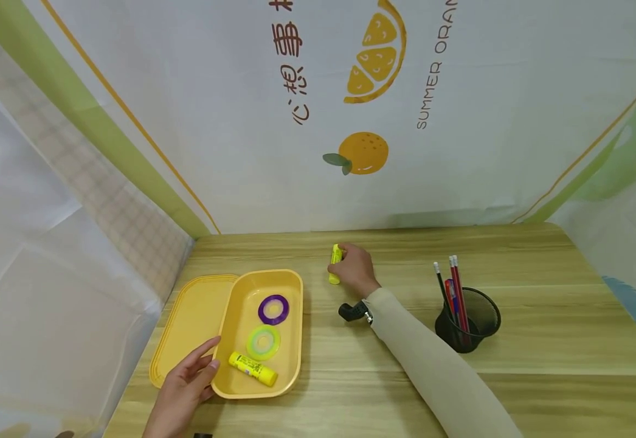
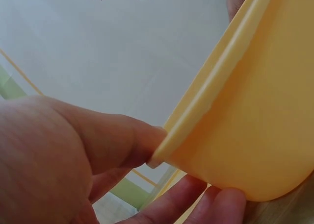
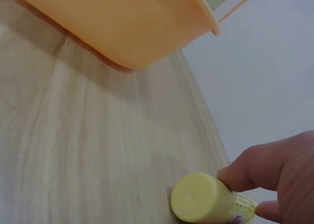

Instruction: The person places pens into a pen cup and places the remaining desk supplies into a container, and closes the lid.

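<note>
Near the back of the table, my right hand [image 1: 355,269] pinches a yellow glue stick [image 1: 335,264] between thumb and fingers. In the right wrist view the rounded end of that glue stick [image 3: 198,198] faces the camera, close over the wood. My left hand [image 1: 183,383] grips the near left corner of a yellow plastic box [image 1: 300,340], thumb at the rim and fingers under the wall in the left wrist view. Inside the box lie a second yellow glue stick [image 1: 253,368], a green tape roll [image 1: 263,342] and a purple tape roll [image 1: 273,309].
A yellow lid [image 1: 186,328] lies left of the box, partly beneath it. To the right, a black mesh pen cup [image 1: 484,313] holds several pencils and pens. A printed white curtain [image 1: 230,121] hangs behind the table's back edge.
</note>
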Available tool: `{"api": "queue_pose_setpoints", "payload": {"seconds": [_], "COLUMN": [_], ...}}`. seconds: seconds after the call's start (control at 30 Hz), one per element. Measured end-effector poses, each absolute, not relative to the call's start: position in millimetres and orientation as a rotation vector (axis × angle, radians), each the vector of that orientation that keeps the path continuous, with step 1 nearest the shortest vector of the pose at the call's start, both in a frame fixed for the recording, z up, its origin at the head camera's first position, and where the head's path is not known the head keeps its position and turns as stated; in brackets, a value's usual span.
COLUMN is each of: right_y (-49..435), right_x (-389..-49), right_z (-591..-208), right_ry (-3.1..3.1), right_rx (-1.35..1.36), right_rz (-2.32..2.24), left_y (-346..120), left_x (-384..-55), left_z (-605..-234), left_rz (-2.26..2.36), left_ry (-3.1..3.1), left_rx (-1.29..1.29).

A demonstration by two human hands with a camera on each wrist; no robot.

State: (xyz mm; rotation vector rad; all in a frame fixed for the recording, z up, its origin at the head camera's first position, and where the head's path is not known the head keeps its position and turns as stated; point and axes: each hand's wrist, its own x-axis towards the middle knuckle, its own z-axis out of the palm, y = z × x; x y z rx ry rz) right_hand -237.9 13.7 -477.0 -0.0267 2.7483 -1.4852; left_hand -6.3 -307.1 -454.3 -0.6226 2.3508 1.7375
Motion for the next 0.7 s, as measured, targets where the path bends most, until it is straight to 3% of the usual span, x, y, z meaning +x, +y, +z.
{"api": "queue_pose_setpoints", "payload": {"seconds": [0.7], "right_y": [23.3], "right_x": [-230.8], "right_z": [-469.7], "right_ry": [2.493], "right_rx": [0.044], "right_rz": [-1.575], "left_y": [-305.8], "left_x": [-6.7], "left_z": [-453.2], "left_rz": [1.701], "left_ry": [2.365], "left_rx": [-0.634]}}
